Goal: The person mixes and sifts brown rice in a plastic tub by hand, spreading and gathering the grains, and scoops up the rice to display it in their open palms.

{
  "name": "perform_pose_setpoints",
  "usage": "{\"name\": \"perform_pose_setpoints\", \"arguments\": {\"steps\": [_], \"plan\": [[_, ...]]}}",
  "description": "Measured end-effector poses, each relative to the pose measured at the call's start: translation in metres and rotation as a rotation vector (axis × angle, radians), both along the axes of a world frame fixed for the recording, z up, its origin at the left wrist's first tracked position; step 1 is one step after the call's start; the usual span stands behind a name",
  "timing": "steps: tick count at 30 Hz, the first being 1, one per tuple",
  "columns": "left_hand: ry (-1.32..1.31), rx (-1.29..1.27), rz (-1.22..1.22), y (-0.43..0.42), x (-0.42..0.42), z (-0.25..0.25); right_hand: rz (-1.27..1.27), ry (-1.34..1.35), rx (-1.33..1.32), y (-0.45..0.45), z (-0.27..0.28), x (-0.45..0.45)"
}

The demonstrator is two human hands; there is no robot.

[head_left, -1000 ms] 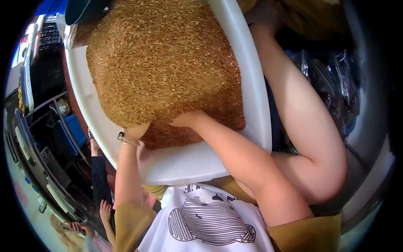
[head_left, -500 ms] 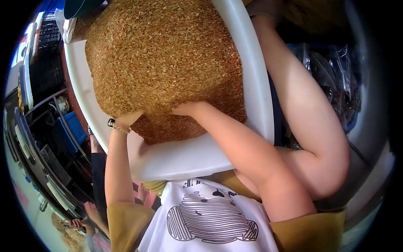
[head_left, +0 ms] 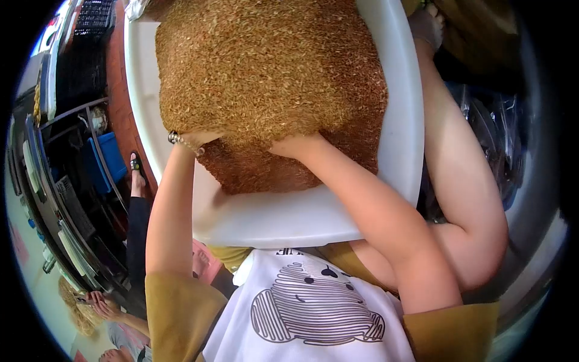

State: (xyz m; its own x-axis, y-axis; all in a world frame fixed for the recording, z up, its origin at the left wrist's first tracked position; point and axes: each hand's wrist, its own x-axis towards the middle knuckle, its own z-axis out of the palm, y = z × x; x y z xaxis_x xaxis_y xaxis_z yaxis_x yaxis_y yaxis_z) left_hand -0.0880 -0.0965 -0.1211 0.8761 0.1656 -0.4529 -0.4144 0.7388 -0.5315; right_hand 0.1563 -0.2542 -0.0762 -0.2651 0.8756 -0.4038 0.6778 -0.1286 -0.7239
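A broad heap of golden-brown, grain-like flakes (head_left: 259, 72) fills much of a white tray (head_left: 277, 226). My left hand (head_left: 202, 137), with a bracelet at its wrist, reaches into the near left part of the heap, its fingers buried. To its right my right hand (head_left: 295, 146) is sunk in the same heap, fingertips covered by flakes. The two hands are apart. Darker reddish flakes lie between them and the tray's near wall. What either hand holds is hidden.
At the left stand a metal rack (head_left: 90, 151) with a blue bin (head_left: 108, 163) and stacked shelves. Another person's hands (head_left: 99, 304) hold a phone at the lower left. Clear plastic bags (head_left: 494, 139) lie at the right, beyond a bare leg (head_left: 464, 175).
The view has shifted, so the tray sits farther right and higher. Both hands remain in the heap's near side, and the flakes around them have been disturbed.
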Motion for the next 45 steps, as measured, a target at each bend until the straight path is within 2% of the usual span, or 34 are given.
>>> {"name": "perform_pose_setpoints", "arguments": {"steps": [1,3,4,6,8,13,16,19,23,26,30,33,35,38,40,45], "plan": [[-0.002,0.029,0.044,0.0,0.003,0.003,0.028,-0.027,0.01,0.002,0.007,0.002],[0.283,0.922,-0.145,0.0,0.003,-0.009,0.091,-0.07,-0.014,0.008,0.022,0.007],[0.489,1.281,-0.229,-0.003,0.02,0.005,0.124,-0.086,-0.051,0.011,0.03,0.01],[0.964,0.673,-0.208,-0.009,0.052,0.042,0.148,-0.141,-0.03,0.011,0.03,0.01],[1.02,0.748,-0.225,-0.006,0.054,0.039,0.131,-0.214,0.087,0.007,0.021,0.005],[1.02,0.879,-0.224,0.004,0.058,0.032,0.062,-0.139,-0.124,0.008,0.037,0.008],[1.034,0.913,-0.244,0.008,0.059,0.03,0.078,-0.172,-0.163,0.023,0.048,0.008],[1.053,0.952,-0.285,0.007,0.06,0.028,0.066,-0.192,-0.069,0.022,0.045,0.009],[1.099,1.041,-0.406,0.003,0.06,0.028,0.098,-0.291,-0.222,0.027,0.052,0.006],[1.168,1.165,-0.635,-0.005,0.06,0.027,0.177,-0.115,-0.405,0.036,0.056,0.019],[1.246,1.346,-1.103,-0.03,0.055,0.029,0.194,-0.073,-0.533,0.035,0.038,0.017],[1.213,1.411,-1.391,-0.052,0.051,0.032,0.257,0.049,-0.611,0.036,0.033,0.03],[1.169,1.408,-1.498,-0.064,0.046,0.034,0.173,0.148,-0.655,0.028,0.027,0.035],[1.102,1.375,-1.56,-0.078,0.039,0.036,0.036,0.271,-0.795,0.017,0.005,0.04],[1.058,1.333,-1.548,-0.085,0.036,0.036,-0.103,0.331,-0.877,0.007,0.013,0.047],[0.987,1.234,-1.394,-0.103,0.033,0.029,-0.164,0.276,-0.926,-0.007,0.024,0.051]]}}
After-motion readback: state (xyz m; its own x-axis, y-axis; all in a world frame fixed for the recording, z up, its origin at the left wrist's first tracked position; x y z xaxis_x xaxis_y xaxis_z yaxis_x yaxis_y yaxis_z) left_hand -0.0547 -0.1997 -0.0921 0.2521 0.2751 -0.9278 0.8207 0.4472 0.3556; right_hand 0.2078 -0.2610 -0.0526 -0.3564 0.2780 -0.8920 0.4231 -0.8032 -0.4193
